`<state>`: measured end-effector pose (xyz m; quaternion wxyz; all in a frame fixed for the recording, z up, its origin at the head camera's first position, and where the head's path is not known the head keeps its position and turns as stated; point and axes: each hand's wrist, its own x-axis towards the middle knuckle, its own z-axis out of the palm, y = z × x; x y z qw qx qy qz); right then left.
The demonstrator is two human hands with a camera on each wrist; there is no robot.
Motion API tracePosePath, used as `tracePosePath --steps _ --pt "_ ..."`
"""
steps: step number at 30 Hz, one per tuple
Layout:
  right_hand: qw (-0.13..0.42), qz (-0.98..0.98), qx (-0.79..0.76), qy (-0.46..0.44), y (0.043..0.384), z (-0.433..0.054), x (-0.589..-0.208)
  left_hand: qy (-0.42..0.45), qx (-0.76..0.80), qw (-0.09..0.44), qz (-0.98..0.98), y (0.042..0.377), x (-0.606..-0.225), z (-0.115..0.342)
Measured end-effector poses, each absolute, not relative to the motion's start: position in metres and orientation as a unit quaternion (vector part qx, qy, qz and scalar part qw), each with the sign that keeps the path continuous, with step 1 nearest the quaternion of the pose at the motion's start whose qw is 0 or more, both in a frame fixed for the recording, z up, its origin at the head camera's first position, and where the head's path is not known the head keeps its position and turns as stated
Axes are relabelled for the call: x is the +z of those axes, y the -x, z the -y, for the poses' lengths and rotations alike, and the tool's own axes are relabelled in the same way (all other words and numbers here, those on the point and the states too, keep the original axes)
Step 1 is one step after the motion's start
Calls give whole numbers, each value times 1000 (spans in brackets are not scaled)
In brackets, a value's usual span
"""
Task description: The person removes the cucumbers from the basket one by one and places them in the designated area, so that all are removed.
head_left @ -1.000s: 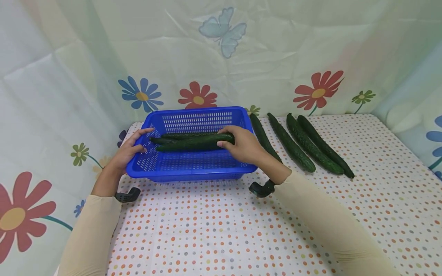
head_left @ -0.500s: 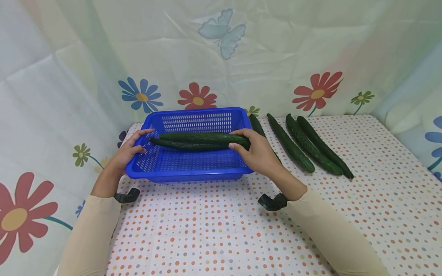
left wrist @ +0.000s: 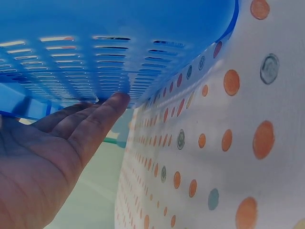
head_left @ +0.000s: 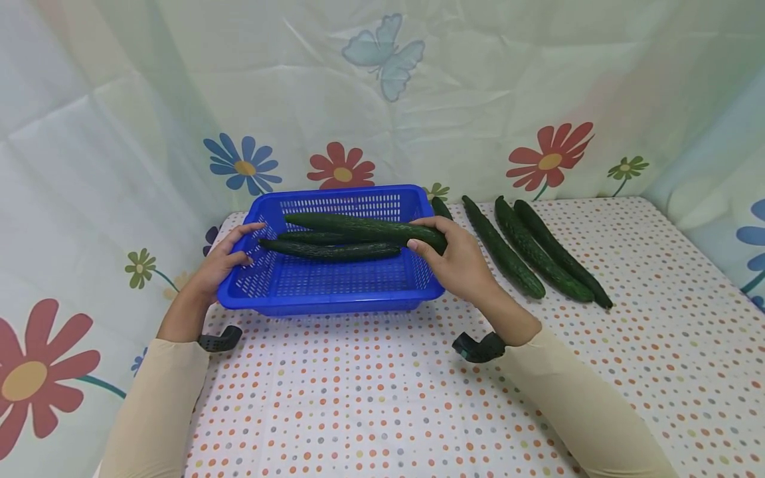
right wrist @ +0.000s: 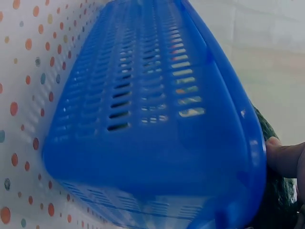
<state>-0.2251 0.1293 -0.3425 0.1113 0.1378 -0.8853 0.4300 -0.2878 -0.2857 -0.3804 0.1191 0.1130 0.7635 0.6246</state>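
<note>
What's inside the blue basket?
In the basket lie a front cucumber and a rear cucumber. The right hand grips a third cucumber slanting across. The rear one's right end is covered.

The left sleeve [head_left: 157,408] and the right sleeve [head_left: 582,401] match: both are pale beige, plain, long and close-fitting, cut from smooth cloth with a few soft creases and ending just short of the wrist. Beyond them the left hand [head_left: 222,264] and the right hand [head_left: 460,262] are bare. The left wrist camera [head_left: 220,339] and the right wrist camera [head_left: 479,347] are black, angular housings bent like an elbow, the left one marked with small dots along its side
</note>
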Motion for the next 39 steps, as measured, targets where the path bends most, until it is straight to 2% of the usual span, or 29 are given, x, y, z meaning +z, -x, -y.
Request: tracePosePath --steps 8,21,39 --pt "134 881 440 -113 225 -141 -338 -108 623 121 -765 287 -380 285" --pt "235 854 454 -97 229 -164 -328 -105 616 115 -772 286 -381 285" --pt "281 853 439 -9 234 -199 -319 -109 623 122 -765 285 -379 285"
